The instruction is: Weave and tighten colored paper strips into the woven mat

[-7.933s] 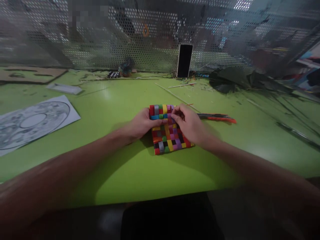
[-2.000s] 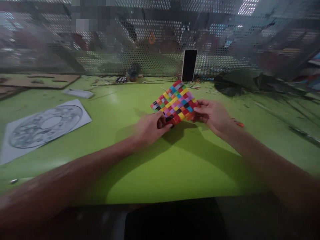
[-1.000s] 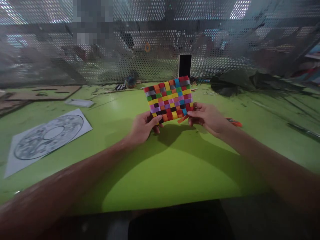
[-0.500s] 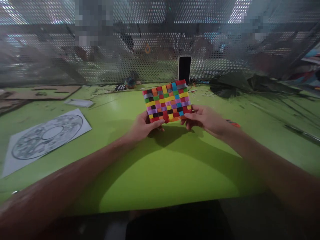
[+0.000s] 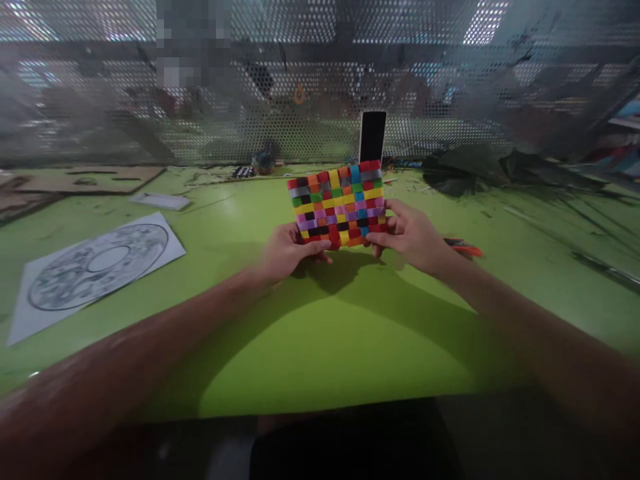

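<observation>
A small mat woven from coloured strips (image 5: pixel 341 205), in red, yellow, black, green, purple, orange and blue, is held tilted up above the table. At its lower left corner my left hand (image 5: pixel 290 252) grips it, thumb in front and the other fingers behind. My right hand (image 5: pixel 406 235) pinches the lower right corner the same way. Behind the mat's top right edge stands an upright dark-screened phone (image 5: pixel 373 137), its lower part hidden. The mat's back side is out of sight.
On the green table (image 5: pixel 340 353), a paper printed with a ring pattern (image 5: pixel 100 263) lies left, with cut cardboard (image 5: pixel 95 180) beyond. Orange-handled scissors (image 5: pixel 465 248) lie beside my right wrist. Dark leaves (image 5: pixel 465 170) sit back right, before a perforated metal screen (image 5: pixel 310 127).
My right hand has shifted slightly along the mat's right edge, its fingers resting higher. The mat stays in both hands, and the whole view has moved a little.
</observation>
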`<action>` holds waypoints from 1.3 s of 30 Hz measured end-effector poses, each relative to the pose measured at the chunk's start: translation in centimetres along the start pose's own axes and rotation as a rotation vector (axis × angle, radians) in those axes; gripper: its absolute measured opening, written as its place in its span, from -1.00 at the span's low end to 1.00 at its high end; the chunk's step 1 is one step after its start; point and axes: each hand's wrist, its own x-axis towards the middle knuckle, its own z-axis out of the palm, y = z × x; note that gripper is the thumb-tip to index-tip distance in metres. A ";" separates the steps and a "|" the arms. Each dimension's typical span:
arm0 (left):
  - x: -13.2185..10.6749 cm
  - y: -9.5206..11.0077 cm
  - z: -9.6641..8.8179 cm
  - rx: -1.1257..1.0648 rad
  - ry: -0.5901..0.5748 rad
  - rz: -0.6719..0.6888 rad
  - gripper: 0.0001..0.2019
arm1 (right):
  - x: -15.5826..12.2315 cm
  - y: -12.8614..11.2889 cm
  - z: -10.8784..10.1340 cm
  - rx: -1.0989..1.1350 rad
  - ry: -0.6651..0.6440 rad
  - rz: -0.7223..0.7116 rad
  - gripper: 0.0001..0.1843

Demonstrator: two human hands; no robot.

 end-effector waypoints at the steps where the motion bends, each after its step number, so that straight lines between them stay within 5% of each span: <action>1: -0.1 0.2 0.0 0.024 0.005 0.005 -0.82 | 0.0 0.0 -0.1 -0.004 -0.006 -0.011 -0.45; 14: -0.1 1.0 0.1 0.081 -0.128 0.098 -0.84 | 0.3 0.3 -1.2 -0.063 -0.043 -0.105 -0.50; 26: 0.1 -0.2 -0.3 -0.135 -0.202 0.063 -0.53 | 0.2 0.5 0.0 0.069 -0.029 0.092 -0.39; 33: -0.8 -0.5 1.0 0.022 -0.070 0.013 -0.68 | 0.0 0.7 0.8 0.078 -0.069 0.035 -0.49; 39: -0.6 -0.8 1.1 0.025 -0.045 0.016 -0.71 | 0.1 0.7 0.4 0.117 0.109 -0.048 -0.35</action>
